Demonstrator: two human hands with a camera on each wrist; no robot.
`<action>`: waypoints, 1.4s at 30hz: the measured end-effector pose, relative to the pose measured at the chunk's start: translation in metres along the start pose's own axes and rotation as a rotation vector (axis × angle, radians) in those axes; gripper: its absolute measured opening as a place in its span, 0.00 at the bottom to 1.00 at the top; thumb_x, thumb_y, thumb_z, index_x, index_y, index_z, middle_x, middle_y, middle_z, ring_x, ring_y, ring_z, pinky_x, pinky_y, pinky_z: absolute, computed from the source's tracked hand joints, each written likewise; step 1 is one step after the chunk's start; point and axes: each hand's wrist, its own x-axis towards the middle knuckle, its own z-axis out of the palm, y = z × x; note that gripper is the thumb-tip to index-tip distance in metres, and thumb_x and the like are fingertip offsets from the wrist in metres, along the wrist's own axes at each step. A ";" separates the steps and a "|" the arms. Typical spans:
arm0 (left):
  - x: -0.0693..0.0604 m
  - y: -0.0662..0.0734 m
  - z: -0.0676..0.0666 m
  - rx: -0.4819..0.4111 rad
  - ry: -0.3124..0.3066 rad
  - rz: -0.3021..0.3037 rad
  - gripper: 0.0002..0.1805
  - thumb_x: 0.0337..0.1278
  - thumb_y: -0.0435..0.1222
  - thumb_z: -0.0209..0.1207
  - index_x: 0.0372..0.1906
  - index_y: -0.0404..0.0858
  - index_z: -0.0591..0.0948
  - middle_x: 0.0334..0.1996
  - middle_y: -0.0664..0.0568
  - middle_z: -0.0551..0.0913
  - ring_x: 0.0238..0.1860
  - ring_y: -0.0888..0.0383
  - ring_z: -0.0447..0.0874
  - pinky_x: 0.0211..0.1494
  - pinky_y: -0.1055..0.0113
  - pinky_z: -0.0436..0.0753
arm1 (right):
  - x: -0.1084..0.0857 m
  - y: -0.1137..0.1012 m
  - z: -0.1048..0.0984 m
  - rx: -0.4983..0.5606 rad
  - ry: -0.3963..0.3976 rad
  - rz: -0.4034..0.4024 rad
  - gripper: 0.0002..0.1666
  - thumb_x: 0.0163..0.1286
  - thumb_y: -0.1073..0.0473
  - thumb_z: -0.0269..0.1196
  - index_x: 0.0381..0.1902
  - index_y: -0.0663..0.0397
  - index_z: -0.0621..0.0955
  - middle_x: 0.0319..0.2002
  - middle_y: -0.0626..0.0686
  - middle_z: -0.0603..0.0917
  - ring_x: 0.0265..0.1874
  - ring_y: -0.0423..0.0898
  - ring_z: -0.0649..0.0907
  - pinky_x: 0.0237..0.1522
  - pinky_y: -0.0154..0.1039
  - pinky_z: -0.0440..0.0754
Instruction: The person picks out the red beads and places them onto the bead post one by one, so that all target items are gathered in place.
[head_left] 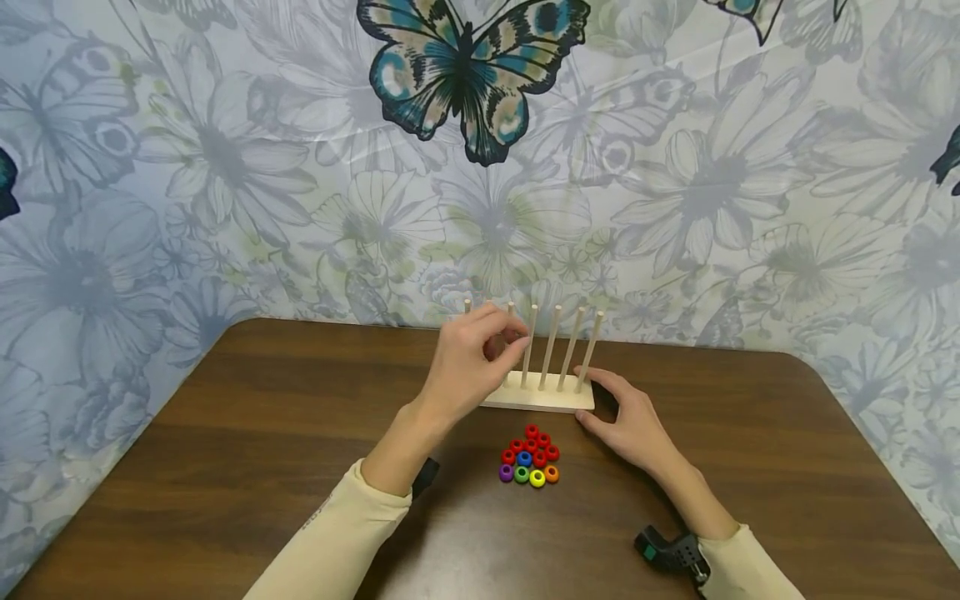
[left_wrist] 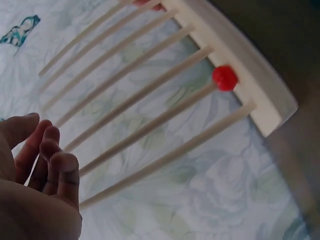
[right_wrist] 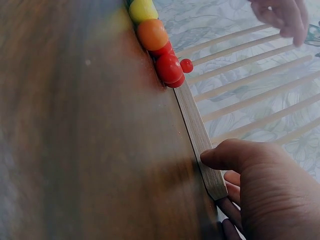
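Observation:
A pale wooden stand (head_left: 536, 403) with a row of upright pegs stands on the table. My right hand (head_left: 628, 418) grips its right end, thumb in front and fingers behind, as the right wrist view shows. My left hand (head_left: 468, 358) hovers by the upper part of the pegs, fingers loosely bent and thumb near the fingertips; I see nothing between them. In the left wrist view one red bead (left_wrist: 225, 78) sits low on the second peg from the near end. Several loose red beads (head_left: 532, 432) lie in front of the stand, around a blue bead (head_left: 524, 459).
A purple bead (head_left: 506, 473), a green bead (head_left: 522, 475), a yellow bead (head_left: 537, 478) and an orange bead (head_left: 552, 474) form the front row of the cluster. The brown table (head_left: 262, 467) meets a butterfly-and-flower patterned backdrop (head_left: 675, 167) behind the stand.

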 end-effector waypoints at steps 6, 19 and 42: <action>-0.009 -0.005 0.011 0.024 -0.277 -0.081 0.02 0.63 0.33 0.71 0.35 0.41 0.89 0.28 0.57 0.85 0.25 0.62 0.75 0.30 0.72 0.75 | 0.000 0.001 0.000 -0.004 -0.001 -0.007 0.36 0.67 0.60 0.74 0.72 0.50 0.77 0.70 0.55 0.79 0.72 0.60 0.76 0.71 0.66 0.71; -0.021 -0.019 0.030 0.005 -0.707 -0.176 0.02 0.66 0.32 0.69 0.38 0.41 0.90 0.33 0.58 0.89 0.31 0.64 0.82 0.37 0.72 0.80 | 0.005 0.004 -0.004 -0.004 -0.009 -0.008 0.38 0.66 0.60 0.75 0.73 0.48 0.76 0.71 0.52 0.79 0.73 0.58 0.75 0.72 0.64 0.71; -0.034 -0.017 0.041 0.146 -0.865 -0.130 0.09 0.58 0.26 0.71 0.38 0.43 0.89 0.36 0.56 0.83 0.32 0.64 0.78 0.37 0.75 0.77 | -0.001 0.003 -0.001 -0.012 -0.008 0.002 0.38 0.66 0.60 0.75 0.73 0.50 0.77 0.71 0.53 0.79 0.72 0.59 0.76 0.71 0.64 0.72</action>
